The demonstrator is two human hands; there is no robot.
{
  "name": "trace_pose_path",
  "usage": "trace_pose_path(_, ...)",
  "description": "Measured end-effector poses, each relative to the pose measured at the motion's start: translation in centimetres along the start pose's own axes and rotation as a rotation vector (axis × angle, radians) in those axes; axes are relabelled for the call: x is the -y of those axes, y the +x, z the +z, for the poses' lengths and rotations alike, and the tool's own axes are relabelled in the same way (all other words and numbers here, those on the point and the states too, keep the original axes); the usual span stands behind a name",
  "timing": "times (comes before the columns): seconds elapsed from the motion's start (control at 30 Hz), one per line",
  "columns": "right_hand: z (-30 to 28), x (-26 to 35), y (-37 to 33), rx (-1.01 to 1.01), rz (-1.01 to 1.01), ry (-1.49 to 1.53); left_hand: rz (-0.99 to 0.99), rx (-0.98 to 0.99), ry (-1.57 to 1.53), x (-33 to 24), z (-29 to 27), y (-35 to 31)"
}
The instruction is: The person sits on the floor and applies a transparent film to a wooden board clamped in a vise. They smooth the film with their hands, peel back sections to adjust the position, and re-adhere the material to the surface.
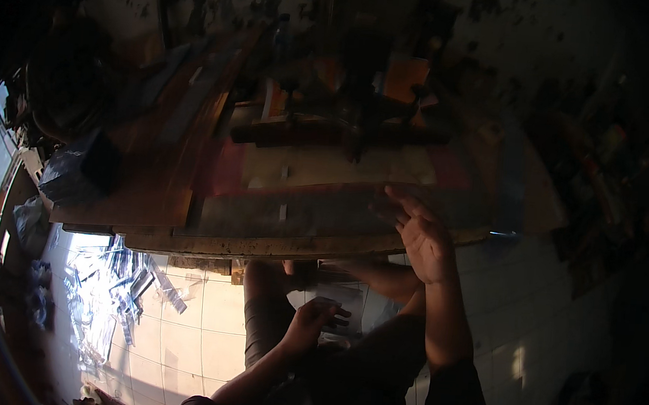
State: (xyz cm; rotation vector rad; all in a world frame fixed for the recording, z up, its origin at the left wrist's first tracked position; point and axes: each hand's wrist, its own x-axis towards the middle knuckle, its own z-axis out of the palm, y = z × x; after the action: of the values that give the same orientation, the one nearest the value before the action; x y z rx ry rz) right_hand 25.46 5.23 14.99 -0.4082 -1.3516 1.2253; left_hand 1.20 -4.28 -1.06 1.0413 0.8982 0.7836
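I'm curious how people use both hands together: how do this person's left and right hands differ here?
The right hand appears across the table's front edge, while the left hand is lower, before the person's legs. The right hand's palm shows, fingers reaching up and leftward; the left hand's fingers are loosely bent, pointing right. Both are bare, and neither visibly holds anything.
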Motion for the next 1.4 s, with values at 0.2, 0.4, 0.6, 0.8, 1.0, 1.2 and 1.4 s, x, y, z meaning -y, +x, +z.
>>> trace_pose_path(0.2, 3.1, -3.9, -11.4, 0.801, 0.414, 0.065, 0.104, -0.028, -0.052, -1.2, -1.4, 2.5)
trace_pose_path(0.4, 1.0, -10.1, -23.0, 0.593, 0.875, -0.07, 0.183, -0.015, -0.026, -0.5, -3.3, 3.8)
trace_pose_path(0.6, -4.3, -11.9, -23.8, -0.19, 1.001, 0.024, 0.185, 0.142, 0.181, -4.1, -3.2, 1.3)
trace_pose_path(0.8, 0.2, -14.9, -20.2, -0.536, 1.063, 0.258, 0.033, 0.35, 0.366, -3.6, -4.5, -1.3)
trace_pose_path(1.0, -2.3, -15.2, -19.4, -0.786, 0.419, 1.113, 0.057, 0.604, 0.327, -2.7, -6.1, -3.3)
trace_pose_path(1.2, -1.5, -6.1, -16.8, -1.207, 0.162, -0.239, -0.004, 0.737, 0.316, -2.6, -8.1, -3.9)
trace_pose_path(1.4, 0.2, 0.0, -14.4, -1.174, -0.228, -0.847, -0.009, 0.816, 0.361, -2.2, -7.8, -2.4)
